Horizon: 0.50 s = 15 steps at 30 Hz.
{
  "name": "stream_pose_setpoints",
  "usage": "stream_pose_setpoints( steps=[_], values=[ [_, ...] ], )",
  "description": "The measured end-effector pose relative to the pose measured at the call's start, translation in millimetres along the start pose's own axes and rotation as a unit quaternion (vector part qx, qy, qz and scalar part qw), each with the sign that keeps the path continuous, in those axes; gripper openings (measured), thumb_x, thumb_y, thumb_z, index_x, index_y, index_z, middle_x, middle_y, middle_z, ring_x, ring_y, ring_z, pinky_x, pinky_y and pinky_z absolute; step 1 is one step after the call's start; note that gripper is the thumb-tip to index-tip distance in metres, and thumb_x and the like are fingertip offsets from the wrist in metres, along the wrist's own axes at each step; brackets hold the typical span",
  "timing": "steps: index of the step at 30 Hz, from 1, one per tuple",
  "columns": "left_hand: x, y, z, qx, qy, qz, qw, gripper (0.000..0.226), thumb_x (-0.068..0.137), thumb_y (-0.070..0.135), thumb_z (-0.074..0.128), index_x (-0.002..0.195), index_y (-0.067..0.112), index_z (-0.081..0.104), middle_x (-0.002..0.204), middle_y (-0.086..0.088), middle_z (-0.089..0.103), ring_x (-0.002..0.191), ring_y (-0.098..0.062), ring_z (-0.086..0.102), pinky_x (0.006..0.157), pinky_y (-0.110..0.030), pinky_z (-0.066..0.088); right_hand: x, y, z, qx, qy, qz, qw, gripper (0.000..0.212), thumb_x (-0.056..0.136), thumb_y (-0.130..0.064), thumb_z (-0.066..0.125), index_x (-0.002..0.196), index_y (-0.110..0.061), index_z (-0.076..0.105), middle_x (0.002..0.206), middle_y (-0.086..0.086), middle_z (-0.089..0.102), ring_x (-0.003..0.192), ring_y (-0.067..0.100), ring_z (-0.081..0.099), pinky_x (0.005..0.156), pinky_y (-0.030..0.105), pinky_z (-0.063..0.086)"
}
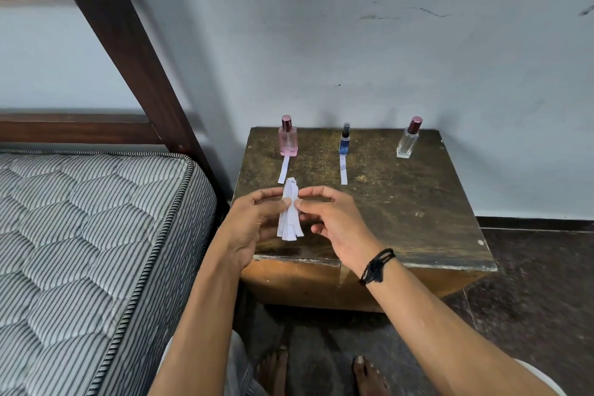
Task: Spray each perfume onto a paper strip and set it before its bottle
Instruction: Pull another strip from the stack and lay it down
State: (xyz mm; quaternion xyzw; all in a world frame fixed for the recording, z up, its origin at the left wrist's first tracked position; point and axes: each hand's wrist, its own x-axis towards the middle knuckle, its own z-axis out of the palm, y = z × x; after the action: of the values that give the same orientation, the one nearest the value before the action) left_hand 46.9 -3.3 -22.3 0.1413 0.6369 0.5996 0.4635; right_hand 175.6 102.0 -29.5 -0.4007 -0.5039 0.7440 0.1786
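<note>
Three perfume bottles stand in a row at the back of a worn wooden table [401,202]: a pink bottle [288,138] at left, a slim blue bottle [345,140] in the middle, a clear bottle [409,141] at right. A white paper strip [284,168] lies before the pink bottle, and another strip [343,170] before the blue one. No strip lies before the clear bottle. Over the table's front left, my left hand [254,222] holds a bundle of white paper strips [290,215] upright. My right hand [331,219] pinches the bundle's upper part with thumb and forefinger.
A striped mattress [90,251] on a dark wooden bed frame [128,42] fills the left side, close to the table. A pale wall stands right behind the bottles. Dark floor lies to the right, and my bare feet [321,373] are below the table's front edge.
</note>
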Motion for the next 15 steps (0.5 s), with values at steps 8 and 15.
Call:
stream_pose_setpoints(
  steps=[8,15],
  values=[
    [5.6,-2.6,0.1,-0.021,-0.020,-0.014,0.999,0.025,0.087,0.005,0.072,0.113,0.004,0.073,0.104,-0.017,0.078,0.097,-0.031,0.076,0.080,-0.038,0.063,-1.6,-0.8,0.3,-0.091,-0.012,-0.048,0.995,0.017,0.091,-0.010,0.076,0.107,-0.015,0.073,0.095,0.000,0.081,0.082,0.010,0.074,0.056,0.022,0.052],
    [14.9,-5.7,2.1,-0.030,0.020,0.003,0.999,0.014,0.087,0.004,0.072,0.099,0.011,0.073,0.092,-0.010,0.079,0.082,-0.022,0.075,0.071,-0.033,0.061,2.1,5.0,0.9,-0.170,-0.011,-0.090,0.981,0.025,0.083,-0.006,0.083,0.103,-0.016,0.072,0.097,0.009,0.076,0.079,0.016,0.069,0.056,0.020,0.051]
  ],
)
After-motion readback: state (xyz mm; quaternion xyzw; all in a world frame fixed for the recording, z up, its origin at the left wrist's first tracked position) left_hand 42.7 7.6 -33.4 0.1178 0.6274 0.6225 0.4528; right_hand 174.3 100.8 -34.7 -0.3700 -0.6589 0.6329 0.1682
